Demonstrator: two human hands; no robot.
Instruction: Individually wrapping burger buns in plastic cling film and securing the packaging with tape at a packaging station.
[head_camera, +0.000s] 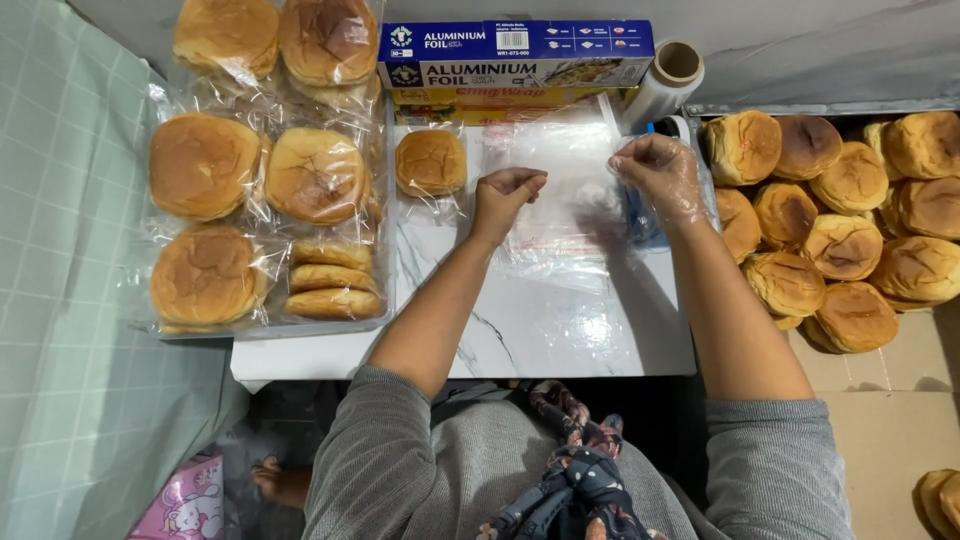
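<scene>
- The left hand (507, 195) pinches the left edge of a clear plastic bag (560, 200), fingers curled shut on it.
- The right hand (660, 175), in a thin clear glove, grips the bag's right edge.
- The bag lies on the white marbled board (540, 330).
- A wrapped bun (430, 162) sits just left; unwrapped buns (840, 220) are piled to the right.

clear plastic bag (560, 190): thin, crinkled, lying flat on white marbled board, centre-far. left edge pinched by left hand (503, 195), right top corner by gloved right hand (655, 170).
</scene>
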